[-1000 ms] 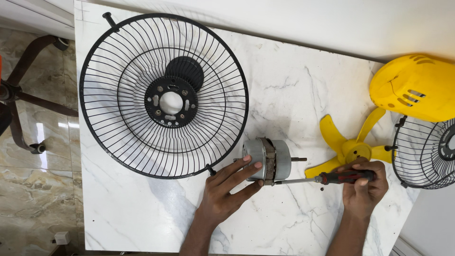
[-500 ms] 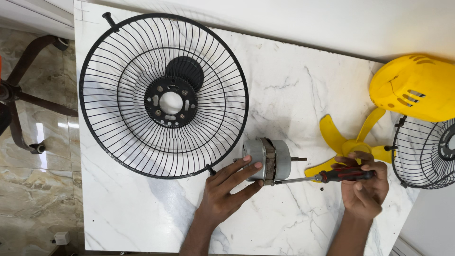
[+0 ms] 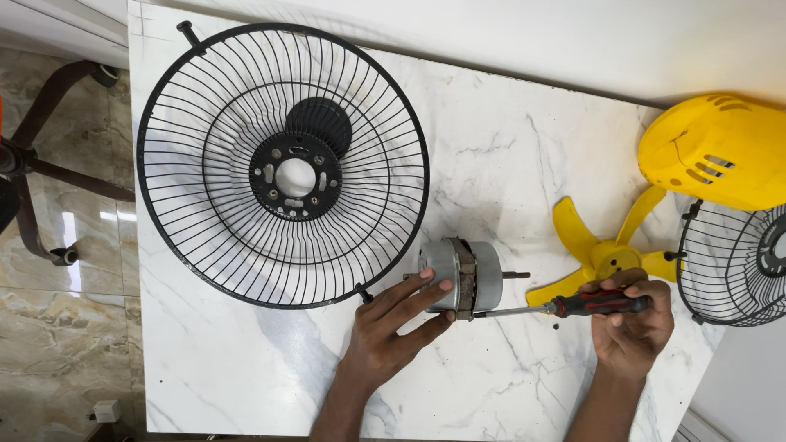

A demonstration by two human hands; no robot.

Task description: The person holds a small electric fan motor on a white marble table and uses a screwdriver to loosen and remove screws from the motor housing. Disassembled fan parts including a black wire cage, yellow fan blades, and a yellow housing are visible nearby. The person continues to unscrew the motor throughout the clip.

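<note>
Grey fan motor [image 3: 461, 277] lying on its side on white marble table [image 3: 508, 155], near the front edge, shaft pointing to the right. Left hand [image 3: 391, 331] resting against the motor's left end, fingers [image 3: 409, 295] spread apart and pressed on the housing, not wrapped around it. Right hand [image 3: 632, 321] closed around red and black handle of screwdriver [image 3: 565, 307], fingers together and clamped on it; metal tip touching the motor at its lower seam. Large black wire guard [image 3: 282, 164] lying flat just left of the motor, almost touching it. Yellow fan blade [image 3: 602, 250] just behind the right hand. Yellow motor cover [image 3: 720, 151] and second black guard [image 3: 737, 262] at the right edge.
</note>
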